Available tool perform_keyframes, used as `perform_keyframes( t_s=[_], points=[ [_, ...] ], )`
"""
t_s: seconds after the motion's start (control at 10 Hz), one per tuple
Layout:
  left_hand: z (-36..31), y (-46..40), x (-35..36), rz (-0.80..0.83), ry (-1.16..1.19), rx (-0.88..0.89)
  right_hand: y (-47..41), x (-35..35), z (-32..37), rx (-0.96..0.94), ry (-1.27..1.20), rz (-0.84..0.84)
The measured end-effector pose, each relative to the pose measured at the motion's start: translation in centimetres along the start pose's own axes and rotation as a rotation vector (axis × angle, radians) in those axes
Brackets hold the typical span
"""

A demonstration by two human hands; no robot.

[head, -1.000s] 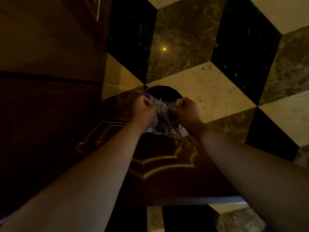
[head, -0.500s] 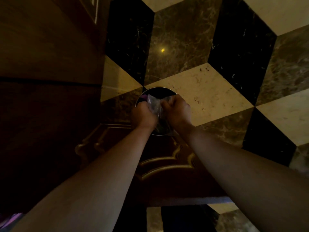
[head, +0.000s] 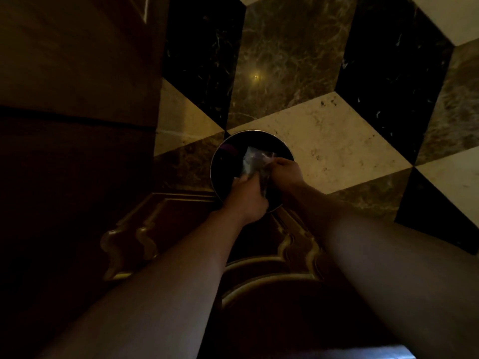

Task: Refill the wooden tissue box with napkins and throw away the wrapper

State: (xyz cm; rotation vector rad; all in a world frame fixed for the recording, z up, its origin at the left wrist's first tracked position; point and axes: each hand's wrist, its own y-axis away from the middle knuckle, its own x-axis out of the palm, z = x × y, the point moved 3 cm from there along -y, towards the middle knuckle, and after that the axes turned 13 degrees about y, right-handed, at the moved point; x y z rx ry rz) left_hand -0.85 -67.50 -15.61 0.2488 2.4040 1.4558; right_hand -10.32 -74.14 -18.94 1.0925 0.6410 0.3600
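Note:
A crumpled clear plastic wrapper [head: 252, 161] sits between my two hands, over the mouth of a round bin with a shiny metal rim [head: 215, 156] on the floor. My left hand [head: 246, 196] grips the wrapper's lower part above the bin's near side. My right hand [head: 285, 168] pinches its upper right corner. The bin's inside is dark, with something purple [head: 229, 150] at its far left. The wooden tissue box is not in view.
Carved dark wooden furniture with gold trim [head: 259, 268] stands below my arms, touching the bin's near side. A dark wooden panel [head: 77, 99] fills the left. The floor is marble in black, brown and cream diamonds [head: 324, 130].
Both hands moved down and forward with the wrapper, from above the bin's near rim into its opening. The wrapper is squeezed smaller than before.

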Motion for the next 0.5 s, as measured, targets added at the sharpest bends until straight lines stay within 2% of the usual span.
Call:
perform_keyframes(
  t_s=[0.1, 0.3, 0.5],
  points=[
    [0.8, -0.7, 0.0, 0.017, -0.065, -0.032, -1.6, 1.1, -1.0, 0.005, 0.024, 0.014],
    [0.4, -0.4, -0.5, -0.024, -0.106, -0.026, -1.9, 0.6, -2.7, 0.042, 0.273, -0.035],
    [-2.1, 5.0, -3.0, -0.125, -0.112, -0.007, 4.4, -2.9, 0.0, -0.035, 0.359, -0.048]
  ],
)
